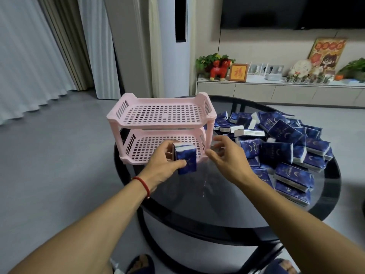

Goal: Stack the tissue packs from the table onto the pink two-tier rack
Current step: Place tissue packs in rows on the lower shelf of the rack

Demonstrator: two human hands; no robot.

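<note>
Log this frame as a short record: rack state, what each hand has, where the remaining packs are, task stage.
rack: pink two-tier rack on round dark table, both tiers bare
left hand: holds one blue tissue pack upright at the lower tier's front edge
right hand: open, empty, beside the rack
remaining packs: loose pile right of the rack
stage: first pack not yet placed

A home living room: wall television [292, 11], low cabinet [276, 91] with ornaments, floor-length curtains [29, 56].
</note>
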